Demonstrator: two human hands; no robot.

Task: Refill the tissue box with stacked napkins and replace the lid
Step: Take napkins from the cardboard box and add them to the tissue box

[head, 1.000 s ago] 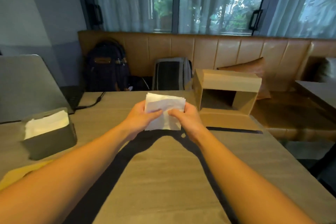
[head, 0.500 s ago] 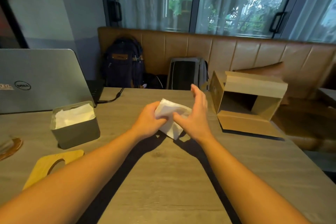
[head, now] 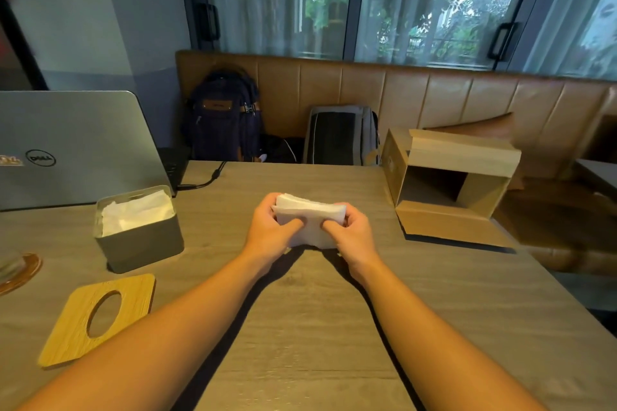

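Note:
A stack of white napkins (head: 310,215) is held just above the middle of the table, gripped at its left end by my left hand (head: 268,228) and at its right end by my right hand (head: 354,230). Both thumbs press on the near face of the stack. The grey tissue box (head: 143,242) stands open at the left, with white napkins (head: 135,212) filling it to the rim. Its wooden lid (head: 100,317), with an oval hole, lies flat on the table in front of the box.
An open cardboard box (head: 447,190) lies on its side at the right. A grey laptop (head: 73,147) with a cable stands at the back left. A glass on a coaster (head: 15,269) sits at the left edge. Backpacks rest on the bench behind.
My right hand, open half a second ago, has closed on the stack. The napkins now lie level between both hands. My view has shifted left, and the lid has come fully into sight.

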